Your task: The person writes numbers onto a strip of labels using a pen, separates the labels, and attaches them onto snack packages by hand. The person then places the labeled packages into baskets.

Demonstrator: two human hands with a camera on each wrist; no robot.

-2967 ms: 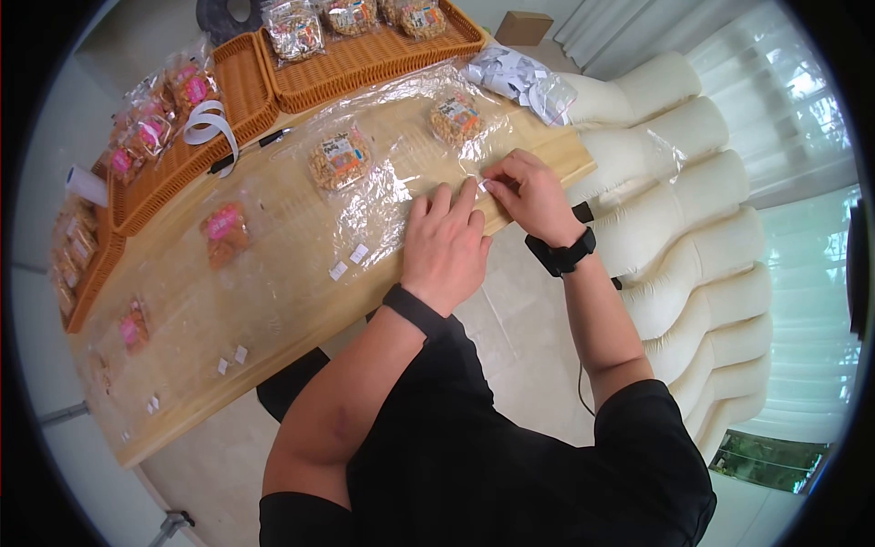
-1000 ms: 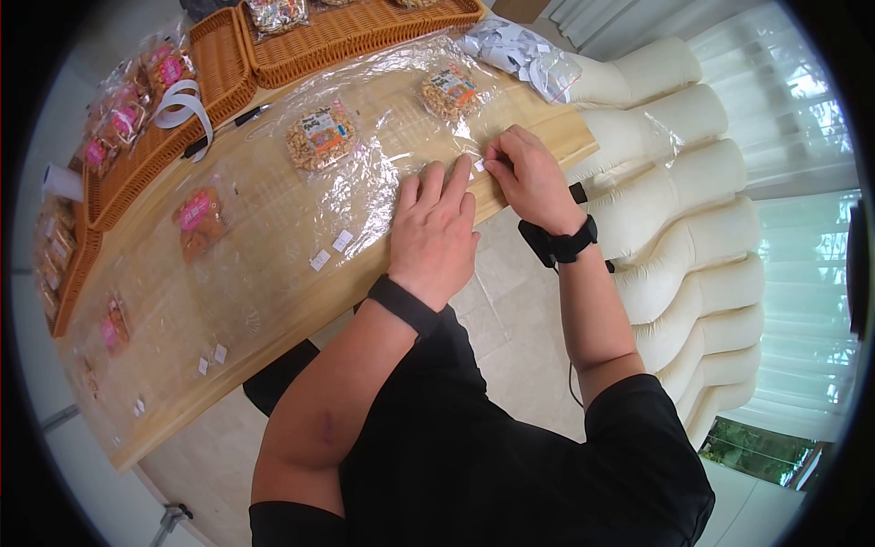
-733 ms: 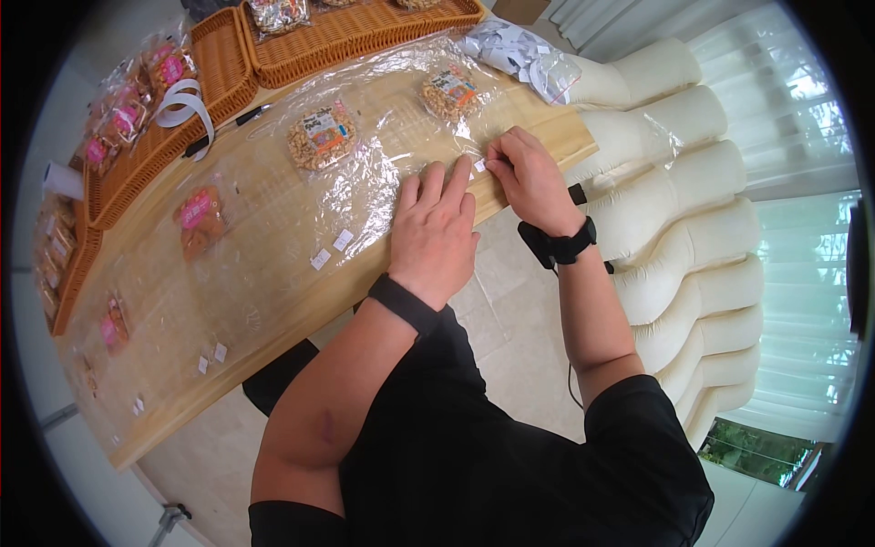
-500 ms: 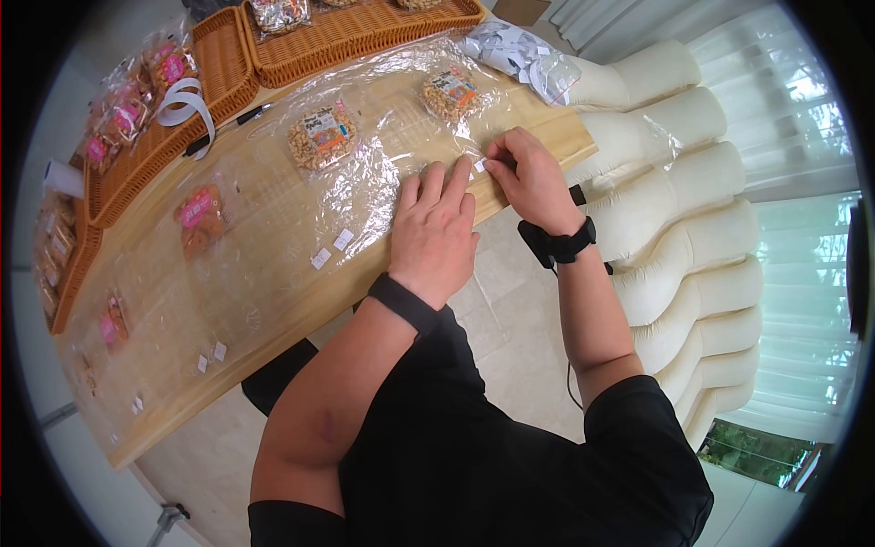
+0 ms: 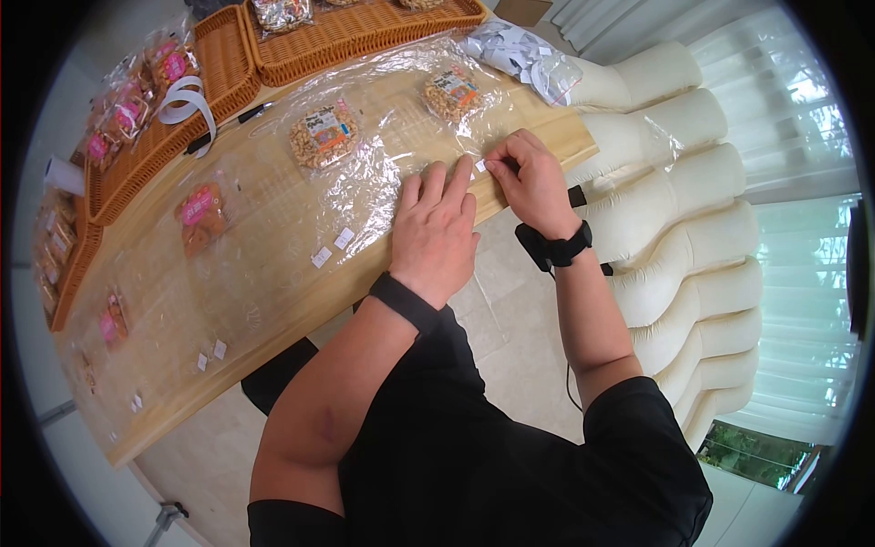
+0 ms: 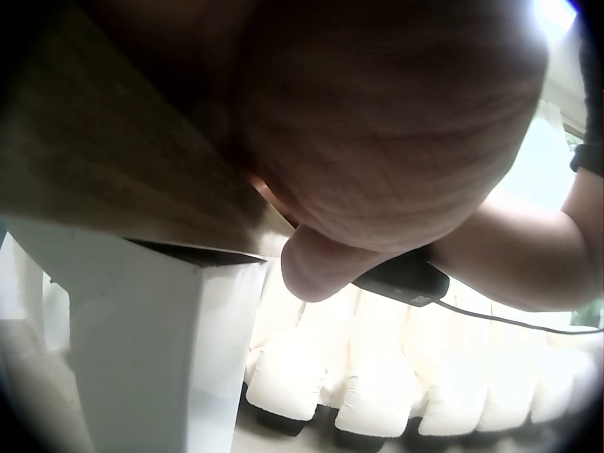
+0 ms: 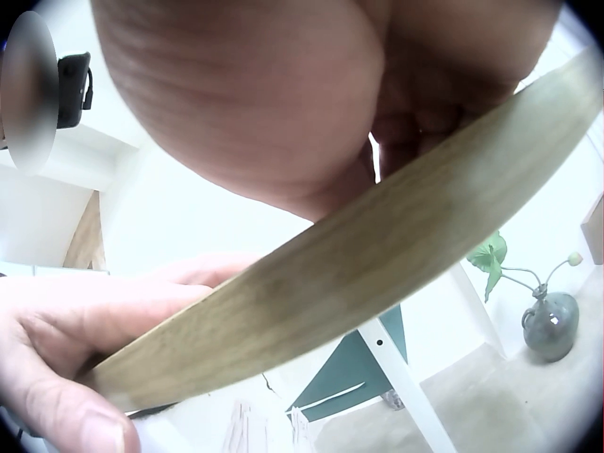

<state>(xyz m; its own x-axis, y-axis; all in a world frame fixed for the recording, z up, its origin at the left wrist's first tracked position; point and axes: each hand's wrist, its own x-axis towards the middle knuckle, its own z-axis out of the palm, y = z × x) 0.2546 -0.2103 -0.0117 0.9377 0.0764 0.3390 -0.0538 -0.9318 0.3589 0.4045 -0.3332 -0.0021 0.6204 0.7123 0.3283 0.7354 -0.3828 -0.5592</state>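
My left hand (image 5: 433,232) lies flat near the front edge of the wooden table (image 5: 273,305), its straight fingers resting on clear plastic film. Just to its right, my right hand (image 5: 533,182) pinches a small white label (image 5: 481,166) between thumb and index finger, at the table's edge. Beyond the hands lie a packaged round nut snack (image 5: 451,94) and another nut snack pack (image 5: 324,134). Two small white labels (image 5: 344,238) are left of my left hand. The wrist views show mainly palms, with the fingertips on the label hidden.
Wicker baskets (image 5: 365,44) with packed snacks line the back. A white paper strip (image 5: 187,105) and a black pen (image 5: 253,113) lie near them. Pink-labelled cookie packs (image 5: 200,219) are on the left. A bag of paper scraps (image 5: 519,56) sits at the back right, beside a cream cushioned seat (image 5: 674,173).
Since three seconds ago the head view has shifted, so the table appears further up and left. Both hands keep nearly the same places at the label, with only slight movement of my right wrist.
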